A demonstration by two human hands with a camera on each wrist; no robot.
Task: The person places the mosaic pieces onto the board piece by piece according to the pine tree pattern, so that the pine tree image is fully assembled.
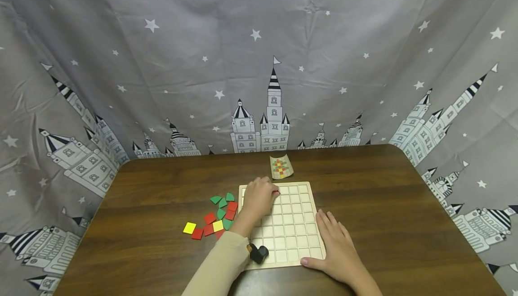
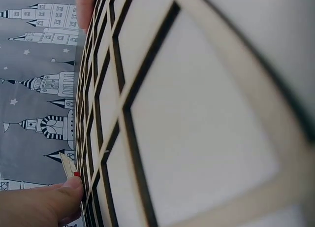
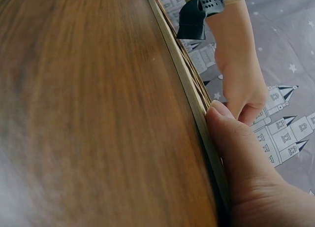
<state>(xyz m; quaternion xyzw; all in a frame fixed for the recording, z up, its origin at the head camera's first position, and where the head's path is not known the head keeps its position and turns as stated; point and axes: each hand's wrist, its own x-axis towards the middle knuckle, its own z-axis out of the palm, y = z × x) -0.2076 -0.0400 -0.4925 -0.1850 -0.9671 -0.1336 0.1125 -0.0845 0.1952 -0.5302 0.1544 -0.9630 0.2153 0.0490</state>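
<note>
My left hand (image 1: 258,197) reaches over the far left part of a pale wooden grid board (image 1: 288,243). Between its thumb and fingertips it pinches a small red tile (image 2: 77,174), mostly hidden by the fingers. Spread along the board's right side, my right hand (image 1: 339,246) has its fingers straight. Its thumb (image 3: 224,119) touches the near right edge of the board. Beyond the board's far edge lies a pattern card (image 1: 281,167) printed with red, yellow and green shapes.
Left of the board lie several loose pieces: red squares (image 1: 197,234), a yellow square (image 1: 189,228) and green rounded-edge pieces (image 1: 216,200). A black wrist camera (image 1: 259,253) hangs over the board's near left corner. Behind the brown table (image 1: 162,188) hangs a grey castle-print curtain (image 1: 315,62).
</note>
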